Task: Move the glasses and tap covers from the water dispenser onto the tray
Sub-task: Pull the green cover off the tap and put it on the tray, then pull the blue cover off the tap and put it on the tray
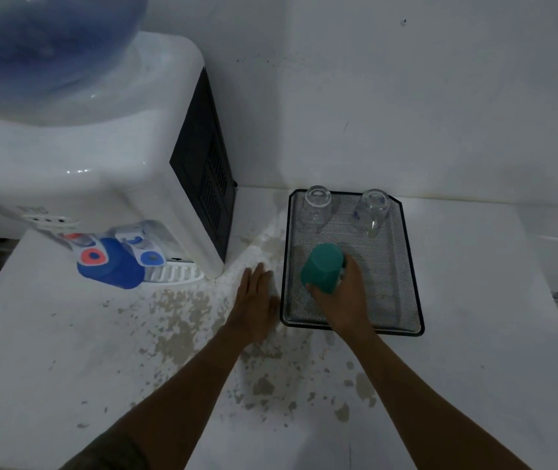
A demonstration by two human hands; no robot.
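Observation:
A black mesh tray (403, 266) lies on the white counter right of the water dispenser (108, 164). Two clear glasses stand upside down at its far end: a plain glass (318, 203) on the left and a handled glass mug (372, 208) on the right. My right hand (345, 293) is shut on a green cup (323, 268), held upside down over the tray's middle. My left hand (257, 300) rests flat and open on the counter just left of the tray. A blue cup (115, 269) sits under the dispenser's taps (121, 252).
The dispenser carries a large blue water bottle (43, 52) and has a white drip grille (176, 273) at its base. White walls close off the back. The counter (135, 351) has worn, chipped patches in front of the tray.

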